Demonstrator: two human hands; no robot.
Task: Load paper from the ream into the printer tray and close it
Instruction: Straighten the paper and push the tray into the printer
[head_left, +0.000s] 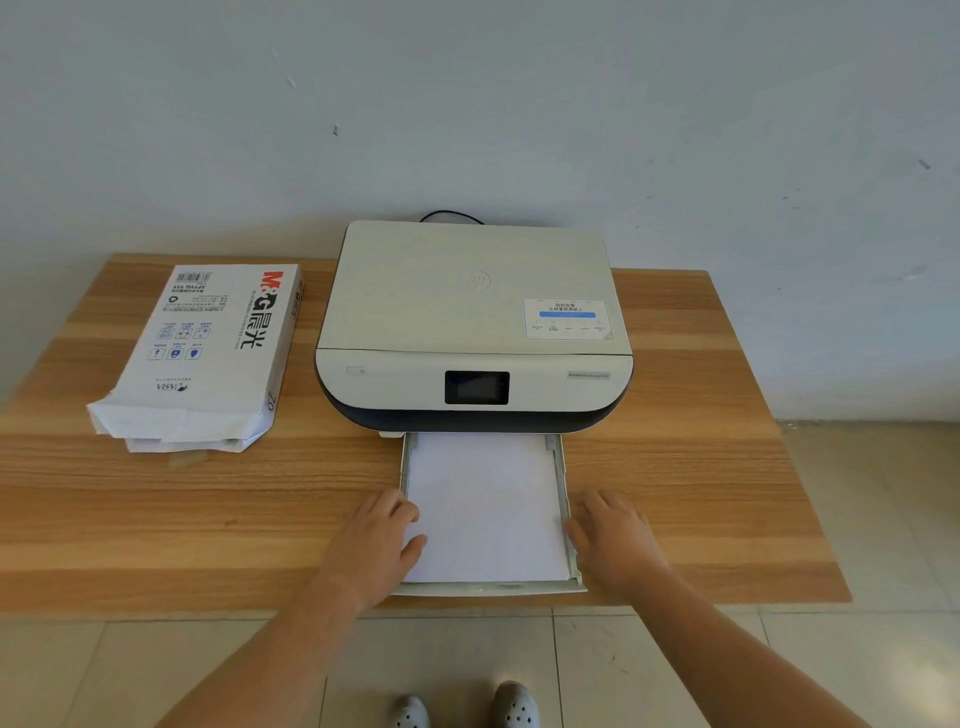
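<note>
A white printer (470, 322) with a dark base sits at the back middle of the wooden table (156, 519). Its paper tray (493, 588) is pulled out toward me, and a stack of white paper (485, 499) lies flat in it. My left hand (376, 540) rests on the tray's left side, thumb on the paper's left edge. My right hand (610, 535) rests against the tray's right wall, fingers spread. The opened white paper ream (202, 353) lies at the table's left, its torn end toward me.
A black cable (452, 214) runs behind the printer along the grey wall. The table's front edge lies just below the tray. Tiled floor and my two grey shoes (467, 709) show beneath.
</note>
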